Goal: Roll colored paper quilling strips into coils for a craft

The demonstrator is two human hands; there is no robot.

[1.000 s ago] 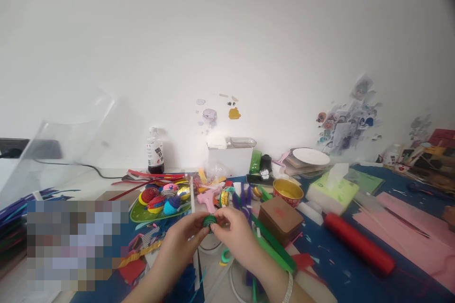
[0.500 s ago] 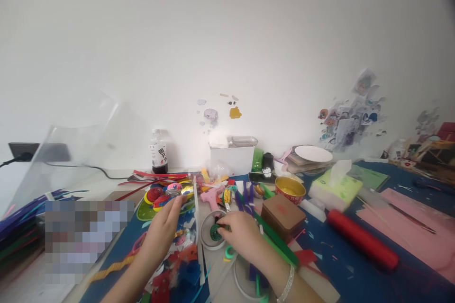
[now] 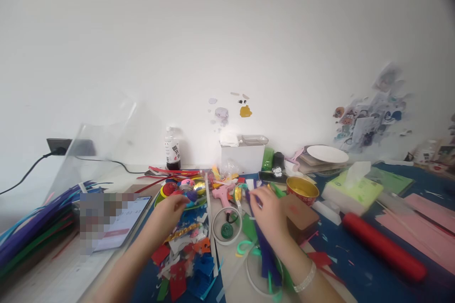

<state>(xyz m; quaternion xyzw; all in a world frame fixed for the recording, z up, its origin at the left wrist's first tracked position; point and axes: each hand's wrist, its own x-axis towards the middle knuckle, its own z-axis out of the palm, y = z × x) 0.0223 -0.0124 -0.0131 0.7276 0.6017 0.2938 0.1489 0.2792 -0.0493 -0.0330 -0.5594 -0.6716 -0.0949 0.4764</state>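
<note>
My left hand [image 3: 169, 215] hovers at the near edge of a green plate [image 3: 159, 199] with thumb and fingers drawn together. A small purple coil [image 3: 192, 195] shows right at its fingertips; whatever is in the pinch is hidden. My right hand [image 3: 268, 210] is closed at the upper part of a long purple paper strip [image 3: 266, 251], which runs down beneath the wrist. Between the hands, a dark green paper coil [image 3: 226, 231] rests inside a white ring [image 3: 213, 227]. Behind it lie a pink glue gun [image 3: 222, 194] and a gold-and-silver crimped strip [image 3: 238, 193].
Paper scraps [image 3: 177, 274] cover the mat below my left hand. A brown box [image 3: 302, 213], gold bowl [image 3: 302, 188], tissue pack [image 3: 351, 189] and red roll [image 3: 384, 246] stand to the right. At left lie a phone [image 3: 122, 229] and paper strips [image 3: 35, 227].
My right hand has let go of the green coil, now lying in the ring, and moved right and up to the purple strip. My left fingers have curled in. The view has shifted left.
</note>
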